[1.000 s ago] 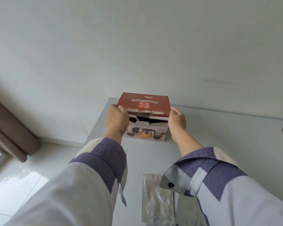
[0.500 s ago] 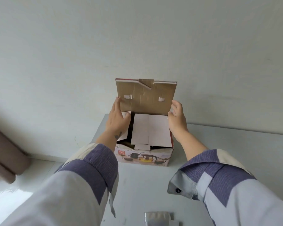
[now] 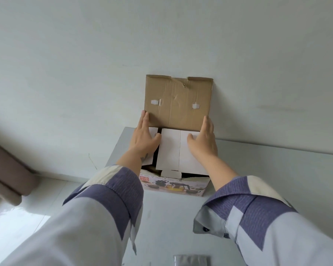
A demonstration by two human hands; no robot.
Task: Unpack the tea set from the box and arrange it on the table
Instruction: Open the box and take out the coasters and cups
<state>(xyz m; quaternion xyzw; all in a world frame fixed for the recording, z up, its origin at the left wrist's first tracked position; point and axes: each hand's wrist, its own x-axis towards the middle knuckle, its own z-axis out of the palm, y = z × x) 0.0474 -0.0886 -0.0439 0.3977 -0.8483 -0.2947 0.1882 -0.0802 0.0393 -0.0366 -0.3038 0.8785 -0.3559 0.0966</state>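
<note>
- Now the lid (image 3: 178, 100) stands fully up against the wall, its brown inside facing us; a second ago it was down over the box (image 3: 173, 186), and half a second ago only part raised.
- Our left hand (image 3: 143, 140) has moved off the lid edge: fingers straight and pointing away, palm down on the left side flap (image 3: 151, 148), thumb at the edge of the white insert (image 3: 178, 150). It grips nothing.
- Our right hand (image 3: 204, 142) lies flat too, fingers straight, on the right part of the insert, thumb spread across the card. It also holds nothing.
- The box sits on the counter (image 3: 267, 169) at its far left corner, close to the wall, printed front toward us.
- The tea set is not in view; we judge it is under the insert, since only a dark gap shows along the near edge.
- So the opening step looks done, and unpacking has not begun: nothing from the set is on the counter yet.
- Next, we think, the insert must come up, perhaps by its front tab (image 3: 171, 173), without dragging the box.
- A silver pouch (image 3: 190, 260) lies at the near edge, well apart.
</note>
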